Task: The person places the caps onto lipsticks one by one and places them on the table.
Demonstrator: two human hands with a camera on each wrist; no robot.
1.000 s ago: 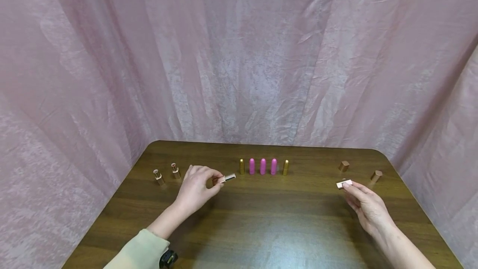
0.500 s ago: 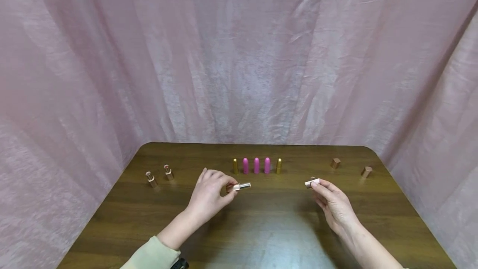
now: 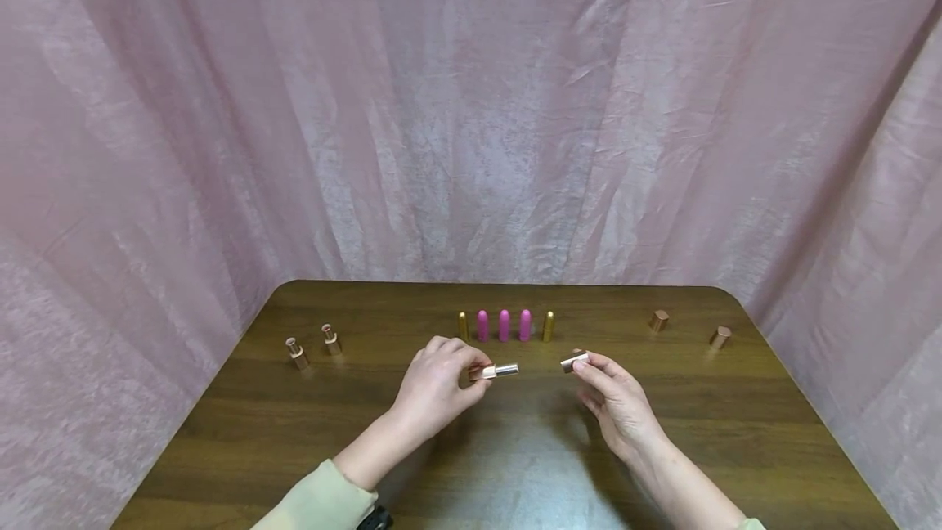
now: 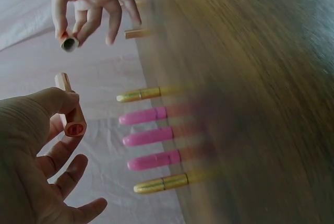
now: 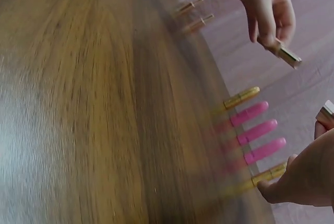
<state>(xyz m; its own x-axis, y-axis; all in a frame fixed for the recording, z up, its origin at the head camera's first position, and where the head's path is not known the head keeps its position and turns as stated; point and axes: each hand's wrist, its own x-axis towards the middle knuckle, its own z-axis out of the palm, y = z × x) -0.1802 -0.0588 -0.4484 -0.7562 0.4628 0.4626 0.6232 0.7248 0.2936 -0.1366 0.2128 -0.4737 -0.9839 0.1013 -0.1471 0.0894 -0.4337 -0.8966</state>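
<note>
Between thumb and fingers my left hand (image 3: 437, 387) pinches an uncapped lipstick tube (image 3: 504, 370), its narrow metallic end pointing right. Facing it across a short gap, my right hand (image 3: 621, 407) pinches a rose-gold lipstick cap (image 3: 574, 362). In the left wrist view the hollow mouth of the cap (image 4: 69, 44) shows, turned toward the lipstick tube (image 4: 72, 112). Both pieces are held above the table and do not touch. Behind the hands stands a row of closed bullet lipsticks, pink ones (image 3: 504, 325) in the middle and a gold one (image 3: 548, 326) at each end.
Two uncapped lipstick tubes (image 3: 331, 339) stand upright at the left of the wooden table (image 3: 257, 432). At the right stand two rose-gold caps (image 3: 659, 321). A pink velvet curtain (image 3: 478, 105) hangs behind the table.
My hands have drawn toward each other: the left moved right with the lipstick tube, the right moved left with the cap. The head view shifted slightly.
</note>
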